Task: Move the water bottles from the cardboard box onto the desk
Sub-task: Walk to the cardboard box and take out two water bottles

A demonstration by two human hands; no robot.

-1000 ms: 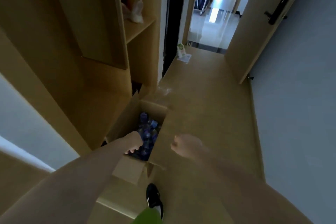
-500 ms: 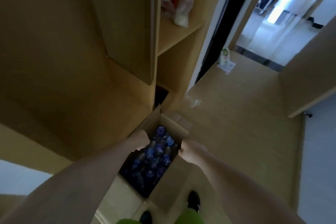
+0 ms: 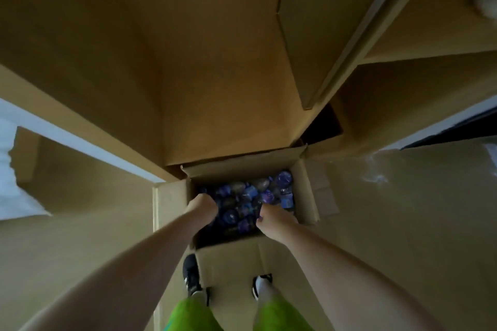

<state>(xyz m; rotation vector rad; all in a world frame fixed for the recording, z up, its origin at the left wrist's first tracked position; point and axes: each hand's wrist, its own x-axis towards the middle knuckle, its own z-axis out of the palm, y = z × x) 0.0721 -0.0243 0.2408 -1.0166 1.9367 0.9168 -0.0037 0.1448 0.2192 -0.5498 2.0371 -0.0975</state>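
An open cardboard box (image 3: 305,196) stands on the floor right below me, against a wooden cabinet. It is full of water bottles (image 3: 248,196) with blue labels and caps, seen from above. My left hand (image 3: 203,205) reaches down into the left side of the box, its fingers sunk among the bottles and hidden. My right hand (image 3: 271,216) is down at the bottles in the near right part, knuckles up, fingertips out of sight. Whether either hand grips a bottle does not show.
The tall wooden cabinet (image 3: 215,75) rises just behind the box, with an open door panel (image 3: 304,35) and a shelf at the right. A wooden floor (image 3: 403,209) spreads to the right. My shoes (image 3: 191,274) stand at the box's near flap (image 3: 228,263).
I have stepped up to the box and now look straight down into it. My right hand has moved from beside the box edge down onto the bottles. My left hand stays inside.
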